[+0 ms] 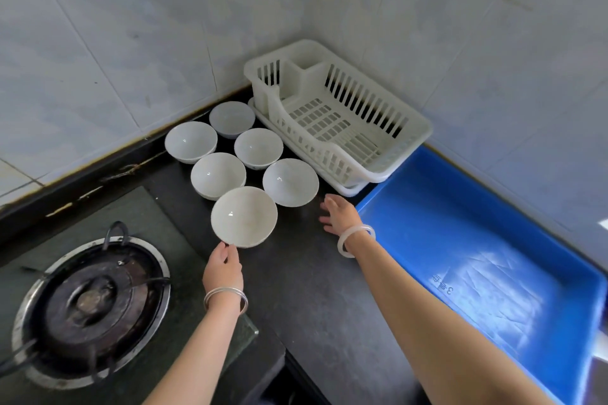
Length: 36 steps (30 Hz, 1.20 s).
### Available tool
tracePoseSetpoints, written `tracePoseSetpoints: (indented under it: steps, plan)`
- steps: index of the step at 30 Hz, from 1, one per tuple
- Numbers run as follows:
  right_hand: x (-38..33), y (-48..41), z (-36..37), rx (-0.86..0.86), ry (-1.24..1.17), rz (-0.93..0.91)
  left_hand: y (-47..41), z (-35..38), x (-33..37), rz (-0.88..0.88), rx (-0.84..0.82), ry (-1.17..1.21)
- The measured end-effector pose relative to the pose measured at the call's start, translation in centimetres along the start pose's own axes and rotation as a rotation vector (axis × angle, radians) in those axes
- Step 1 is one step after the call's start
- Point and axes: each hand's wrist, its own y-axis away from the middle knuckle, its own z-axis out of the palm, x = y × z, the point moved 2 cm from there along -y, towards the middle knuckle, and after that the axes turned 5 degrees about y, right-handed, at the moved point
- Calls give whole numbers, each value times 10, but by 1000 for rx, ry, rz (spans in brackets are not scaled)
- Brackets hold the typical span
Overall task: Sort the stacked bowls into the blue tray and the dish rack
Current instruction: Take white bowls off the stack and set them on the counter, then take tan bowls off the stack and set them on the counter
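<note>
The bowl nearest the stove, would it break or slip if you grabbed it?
The nearest bowl looks like shiny glazed ceramic, so it is probably stiff, breakable and a bit slippery. The left hand pinches only its near rim, so it might tip. Its round sides suggest it could rock if pushed.

Blue tray (pixel 444 223), near corner off-frame

Five white bowls (pixel 218 174) on dark counter (pixel 312 279), left hand (pixel 223 268) pinching nearest bowl (pixel 244 217) by its rim, right hand (pixel 339 215) spread beside blue tray (pixel 427 223), dish rack (pixel 424 132) beyond.
</note>
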Motion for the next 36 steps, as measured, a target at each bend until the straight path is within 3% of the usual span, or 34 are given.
tracePoseSetpoints:
  steps: [3,7,14,20,28,36]
  plan:
    - [15,39,-32,69,138,-110,26,8,-10,18,-89,-136]
    - [50,93,-89,198,321,-205,79,42,-16,115,-331,-355]
    - [143,186,-193,570,505,-35,192,114,-42,263,-760,-620]
    - [224,252,-240,749,572,114,276,151,-75,439,-1025,-744]
    - [270,273,-243,736,521,220,320,170,-102,603,-1059,-857]
    - [269,270,-242,823,481,203,319,169,-108,616,-1010,-895]
